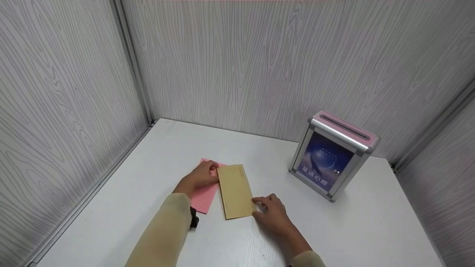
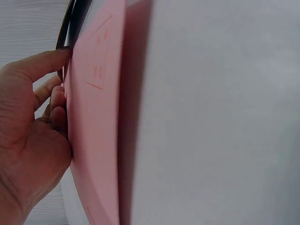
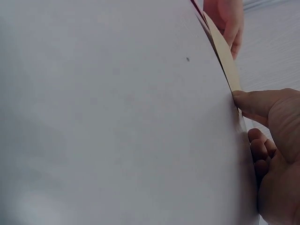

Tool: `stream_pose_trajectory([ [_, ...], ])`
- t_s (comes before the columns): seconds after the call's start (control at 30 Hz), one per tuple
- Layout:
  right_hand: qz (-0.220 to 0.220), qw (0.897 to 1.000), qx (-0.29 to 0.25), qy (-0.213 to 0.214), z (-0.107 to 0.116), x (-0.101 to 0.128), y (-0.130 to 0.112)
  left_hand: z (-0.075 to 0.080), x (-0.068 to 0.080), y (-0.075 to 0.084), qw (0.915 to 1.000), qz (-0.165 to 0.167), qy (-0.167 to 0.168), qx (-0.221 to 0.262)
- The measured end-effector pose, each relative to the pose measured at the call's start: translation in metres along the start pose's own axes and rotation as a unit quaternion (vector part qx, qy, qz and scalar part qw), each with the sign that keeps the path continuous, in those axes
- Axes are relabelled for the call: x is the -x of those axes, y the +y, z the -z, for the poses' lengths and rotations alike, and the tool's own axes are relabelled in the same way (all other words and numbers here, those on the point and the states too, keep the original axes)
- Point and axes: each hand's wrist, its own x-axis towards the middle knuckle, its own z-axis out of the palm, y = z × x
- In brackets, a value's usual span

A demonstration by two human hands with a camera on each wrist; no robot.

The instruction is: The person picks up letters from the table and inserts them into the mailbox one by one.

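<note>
A tan envelope (image 1: pixel 235 191) lies over part of a pink envelope (image 1: pixel 204 198) on the white table, with a second edge showing along its left side. My left hand (image 1: pixel 202 174) is above the pink envelope and holds the tan one by its upper left edge, thumb and forefinger at the edge. At the lower right edge, my right hand (image 1: pixel 272 215) holds the same tan envelope between thumb and forefinger. The left wrist view shows the pink envelope (image 2: pixel 96 117) beside the curled left fingers. In the right wrist view the tan envelope (image 3: pixel 225 56) appears edge-on.
A silver-framed box (image 1: pixel 326 159) with a pink slotted top and a blue front panel stands at the back right of the white table (image 1: pixel 178 142). Wood-grain panels (image 1: pixel 237 66) rise behind and at both sides.
</note>
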Motion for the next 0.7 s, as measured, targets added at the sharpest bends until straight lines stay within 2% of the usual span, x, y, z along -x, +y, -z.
stream_pose_trajectory([
  [0.37, -0.016, 1.0, 0.0, 0.002, -0.0021, -0.0009, -0.0001, -0.0012, 0.0001, -0.0002, 0.9997, 0.011, 0.009, 0.021],
  [0.7, -0.001, 1.0, 0.009, -0.003, 0.0001, 0.0008, -0.0013, 0.001, -0.0003, -0.0066, 0.9929, -0.013, 0.003, 0.118],
])
